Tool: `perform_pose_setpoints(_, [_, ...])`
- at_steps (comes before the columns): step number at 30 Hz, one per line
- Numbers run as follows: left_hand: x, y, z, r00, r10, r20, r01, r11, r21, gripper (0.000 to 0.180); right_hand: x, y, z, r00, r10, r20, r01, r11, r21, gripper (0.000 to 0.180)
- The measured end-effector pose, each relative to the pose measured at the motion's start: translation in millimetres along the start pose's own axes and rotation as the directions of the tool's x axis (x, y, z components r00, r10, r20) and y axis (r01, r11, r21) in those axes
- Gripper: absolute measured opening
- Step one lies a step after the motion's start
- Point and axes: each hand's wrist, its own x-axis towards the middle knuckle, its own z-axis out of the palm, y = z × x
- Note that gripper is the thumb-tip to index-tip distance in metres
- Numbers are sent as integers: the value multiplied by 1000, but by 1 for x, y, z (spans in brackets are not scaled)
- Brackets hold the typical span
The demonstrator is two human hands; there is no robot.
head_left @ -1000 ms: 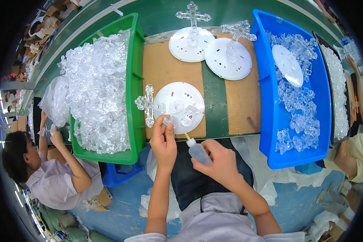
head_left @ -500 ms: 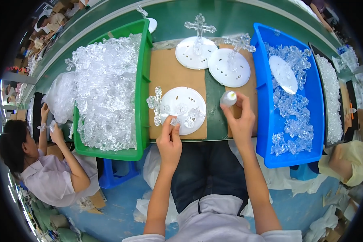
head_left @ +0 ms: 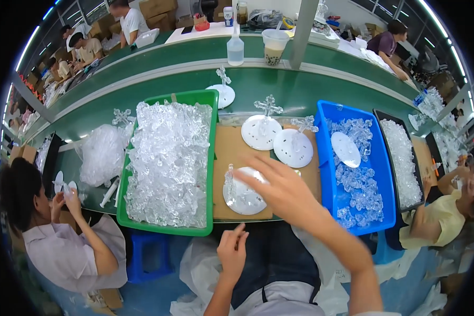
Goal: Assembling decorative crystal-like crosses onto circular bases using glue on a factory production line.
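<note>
A round white disc [head_left: 241, 201] lies on cardboard before me, partly covered by my right hand [head_left: 279, 189]. That hand reaches leftward over it, fingers stretched out and smeared by motion; I see nothing held in it. A clear cross [head_left: 229, 181] stands at the disc's left edge. My left hand [head_left: 231, 254] is below the table edge, fingers curled together; whether a small piece is between them is hidden. Behind are two white discs bearing clear crosses, the left disc [head_left: 259, 138] and the right disc [head_left: 292, 154]. Only a sliver of the small bottle [head_left: 298, 172] shows beside my right wrist.
A green bin [head_left: 214, 152] heaped with clear plastic parts stands left. On the right, a blue bin [head_left: 329, 210] holds clear parts and a white disc [head_left: 345, 149]; beyond it is a black tray [head_left: 417, 181] of clear pieces. Co-workers sit on both sides.
The view has tilted up, showing more of the far tables. My right hand has let go of the bottle and swung left over the disc. My left hand has drawn back from the disc.
</note>
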Motion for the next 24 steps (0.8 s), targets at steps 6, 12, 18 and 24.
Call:
perform_pose_setpoints(6, [-3,-2,-6,995,-95,-11,94,992,-87,14,64,56,62,676,-453,581,583,811,-46,18])
perform_pose_setpoints(12, [-2,-27,-3,998,-26,61,31,996,-86,38,78,71,7,749,-462,475,537,843,-27,5])
perform_pose_setpoints(18, [31,-23,16,963,268,19,-264,957,-122,44,139,129,-96,950,-193,246,219,973,-79,13])
perform_pose_setpoints(24, [46,-34,33,951,244,188,-278,942,185,51,187,286,-123,952,202,232,-122,941,-317,21])
